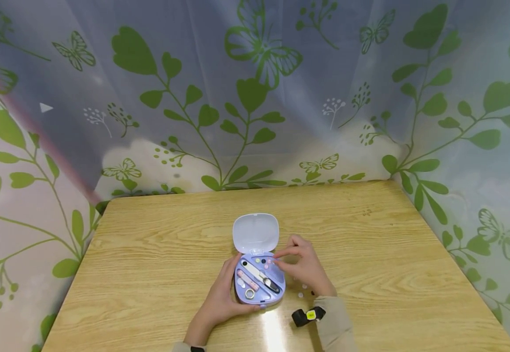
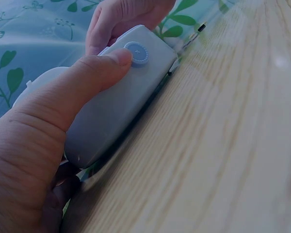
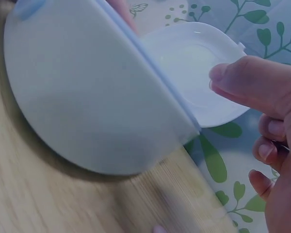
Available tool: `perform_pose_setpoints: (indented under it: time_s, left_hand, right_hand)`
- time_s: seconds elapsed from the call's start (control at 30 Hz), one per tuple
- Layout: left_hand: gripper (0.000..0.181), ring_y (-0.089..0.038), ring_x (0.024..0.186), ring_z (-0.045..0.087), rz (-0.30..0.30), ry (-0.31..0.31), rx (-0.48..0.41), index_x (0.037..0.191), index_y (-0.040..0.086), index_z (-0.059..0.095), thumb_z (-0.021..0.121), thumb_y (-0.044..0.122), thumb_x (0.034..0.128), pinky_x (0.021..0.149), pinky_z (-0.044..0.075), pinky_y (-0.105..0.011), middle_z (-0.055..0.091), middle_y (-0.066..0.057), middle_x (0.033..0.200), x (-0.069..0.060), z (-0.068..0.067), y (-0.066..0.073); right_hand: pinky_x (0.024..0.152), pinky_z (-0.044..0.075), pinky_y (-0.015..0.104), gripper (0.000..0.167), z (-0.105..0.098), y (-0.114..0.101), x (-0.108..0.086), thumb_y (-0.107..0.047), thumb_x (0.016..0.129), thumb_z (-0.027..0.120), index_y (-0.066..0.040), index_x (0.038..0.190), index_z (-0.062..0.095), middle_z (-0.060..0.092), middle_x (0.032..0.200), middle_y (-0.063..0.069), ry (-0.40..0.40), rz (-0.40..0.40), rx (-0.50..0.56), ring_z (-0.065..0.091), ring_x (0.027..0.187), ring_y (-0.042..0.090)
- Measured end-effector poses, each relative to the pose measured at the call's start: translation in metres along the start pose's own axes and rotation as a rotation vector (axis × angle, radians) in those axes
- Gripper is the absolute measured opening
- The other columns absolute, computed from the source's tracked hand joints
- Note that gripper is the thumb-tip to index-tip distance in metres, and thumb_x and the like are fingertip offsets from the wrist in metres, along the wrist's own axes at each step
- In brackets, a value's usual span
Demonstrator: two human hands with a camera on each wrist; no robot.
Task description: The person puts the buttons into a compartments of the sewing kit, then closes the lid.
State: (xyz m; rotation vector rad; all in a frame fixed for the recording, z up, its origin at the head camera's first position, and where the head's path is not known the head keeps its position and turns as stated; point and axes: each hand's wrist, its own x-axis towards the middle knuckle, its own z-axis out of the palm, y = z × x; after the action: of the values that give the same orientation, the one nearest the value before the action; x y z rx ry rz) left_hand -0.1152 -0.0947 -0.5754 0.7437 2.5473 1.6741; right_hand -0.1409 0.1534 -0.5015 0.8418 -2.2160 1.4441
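A small lilac sewing box [image 1: 274,298] stands on the table with its pale lid [image 1: 256,233] raised. My left hand [image 1: 222,299] grips its left side, the thumb along the front beside a round blue catch [image 2: 138,53]. Over the far right compartment hovers my right hand [image 1: 303,265], thumb and forefinger brought close together above several small buttons [image 1: 266,266]; whether a button sits between the fingertips cannot be seen. A white tool with a black end [image 1: 255,271] lies diagonally in the box, near a pink strip-like piece [image 1: 248,280] and a gold-rimmed ring [image 1: 249,293].
Loose white buttons [image 1: 300,295] and a dark one lie on the wooden table [image 1: 149,254] right of the box, partly beneath the right forearm. A black strap with a yellow-faced device [image 1: 310,315] is at the right wrist. A leaf-printed curtain [image 1: 184,146] hangs behind.
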Motion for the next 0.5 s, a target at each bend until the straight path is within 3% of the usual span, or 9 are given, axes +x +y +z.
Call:
perform_pose_setpoints:
  time_s: [0.13, 0.23, 0.37, 0.5]
  left_hand:
    - [0.131, -0.021, 0.140, 0.036, 0.001, -0.002, -0.007, 0.159, 0.020, 0.021, 0.098, 0.039, 0.0541, 0.117, 0.028, -0.049, 0.033, 0.001, 0.155, 0.000, -0.001, 0.001]
    - [0.131, -0.021, 0.140, 0.036, -0.002, -0.004, -0.012, 0.159, 0.020, 0.021, 0.098, 0.037, 0.0542, 0.117, 0.028, -0.049, 0.034, 0.001, 0.155, 0.000, -0.002, 0.002]
    - [0.131, -0.021, 0.140, 0.036, -0.008, -0.004, -0.011, 0.159, 0.021, 0.021, 0.098, 0.038, 0.0540, 0.117, 0.027, -0.048, 0.034, 0.001, 0.155, 0.000, -0.002, 0.001]
    - [0.131, -0.021, 0.141, 0.035, -0.013, -0.003, -0.003, 0.159, 0.022, 0.021, 0.098, 0.041, 0.0538, 0.117, 0.028, -0.049, 0.033, 0.002, 0.155, 0.000, -0.001, 0.000]
  right_hand:
    - [0.059, 0.037, 0.042, 0.020, -0.005, 0.000, -0.002, 0.016, 0.068, 0.081, 0.004, 0.082, 0.076, 0.038, 0.068, 0.011, 0.016, 0.054, 0.010, 0.040, 0.066, 0.029]
    - [0.061, 0.037, 0.043, 0.020, -0.009, 0.000, -0.004, 0.017, 0.068, 0.080, 0.004, 0.083, 0.077, 0.037, 0.068, 0.015, 0.026, 0.103, 0.009, 0.041, 0.068, 0.037]
    - [0.061, 0.037, 0.044, 0.018, -0.016, 0.003, -0.009, 0.014, 0.069, 0.081, 0.005, 0.084, 0.077, 0.035, 0.070, 0.007, 0.040, 0.150, -0.004, 0.040, 0.069, 0.033]
    - [0.061, 0.036, 0.045, 0.016, -0.024, 0.006, -0.015, 0.012, 0.072, 0.081, 0.005, 0.086, 0.077, 0.034, 0.070, 0.010, 0.050, 0.202, 0.010, 0.038, 0.068, 0.035]
